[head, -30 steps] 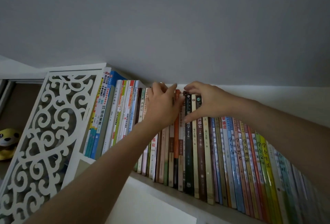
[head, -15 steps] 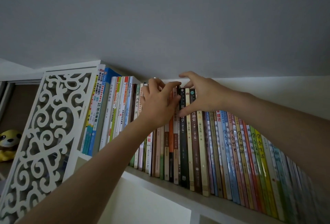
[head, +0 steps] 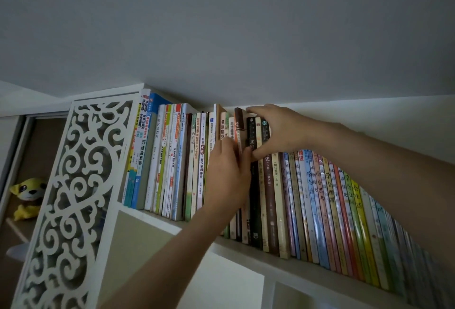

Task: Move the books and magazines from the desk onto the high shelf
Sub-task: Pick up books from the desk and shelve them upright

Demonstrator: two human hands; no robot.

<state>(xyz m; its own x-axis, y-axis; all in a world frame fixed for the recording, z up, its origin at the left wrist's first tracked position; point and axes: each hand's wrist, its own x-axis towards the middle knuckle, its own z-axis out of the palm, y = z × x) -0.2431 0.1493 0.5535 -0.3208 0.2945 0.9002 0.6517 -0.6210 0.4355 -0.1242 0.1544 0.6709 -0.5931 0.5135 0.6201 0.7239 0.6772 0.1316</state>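
Note:
A long row of upright books point(head: 320, 200) fills the high white shelf point(head: 283, 264) just under the ceiling. A thin orange-brown book point(head: 238, 121) stands in the middle of the row, its top a little higher than its neighbours. My left hand point(head: 229, 175) lies flat against the spines just left of it, fingers straight. My right hand point(head: 273, 129) reaches over the tops of a black book point(head: 251, 131) and the ones beside it, fingers on top and thumb against the spines.
A white carved fretwork panel point(head: 71, 185) closes the shelf's left end. Behind it, a yellow plush toy point(head: 28, 195) sits in a brown compartment. White cabinet compartments point(head: 221, 289) lie below the shelf. The grey ceiling hangs close above the book tops.
My left hand has slid down from the book tops to the middle of the spines. My right hand stays on the tops of the dark books. The orange-brown book's top is now uncovered.

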